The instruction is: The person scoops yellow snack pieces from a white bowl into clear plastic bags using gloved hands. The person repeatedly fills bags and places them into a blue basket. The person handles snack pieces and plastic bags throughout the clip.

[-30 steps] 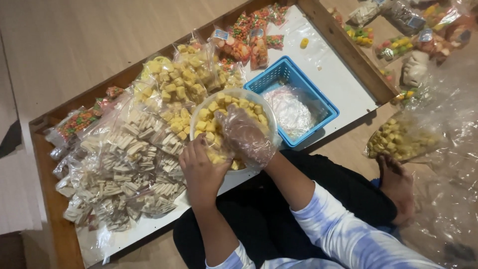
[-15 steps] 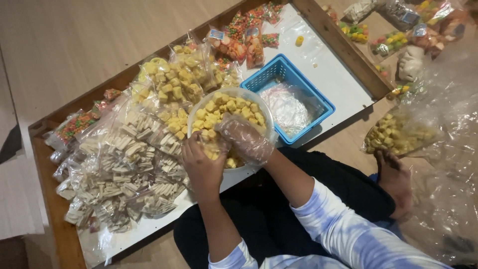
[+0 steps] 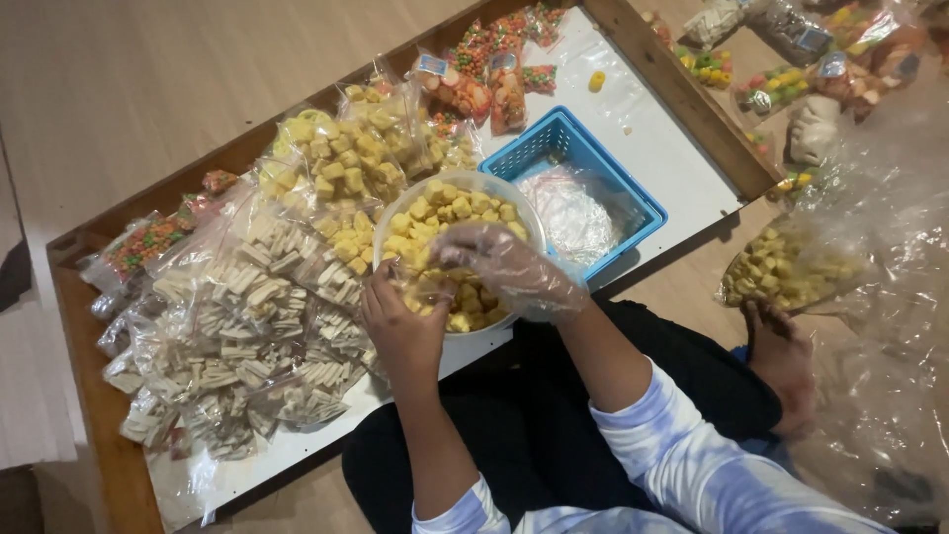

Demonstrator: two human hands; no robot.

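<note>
A white bowl (image 3: 473,182) full of yellow cube snacks stands at the near edge of the low table. My right hand (image 3: 509,269), in a clear plastic glove, lies in the bowl with its fingers curled over the snack pieces. At the bowl's near left rim, my bare left hand (image 3: 405,334) grips a small clear bag (image 3: 427,294) that holds a few yellow pieces. The gloved fingertips point toward that bag's mouth.
A blue basket (image 3: 603,148) holding clear bags (image 3: 573,213) stands right of the bowl. Packed white stick snacks (image 3: 247,336), yellow snack packs (image 3: 346,163) and coloured snack packs (image 3: 494,64) cover the table's left and far side. A large bag of yellow snacks (image 3: 791,269) lies on the floor by my foot (image 3: 781,361).
Both hands stay at the bowl. The gloved right hand has shifted slightly over the snacks toward the small bag; the view has drifted a little.
</note>
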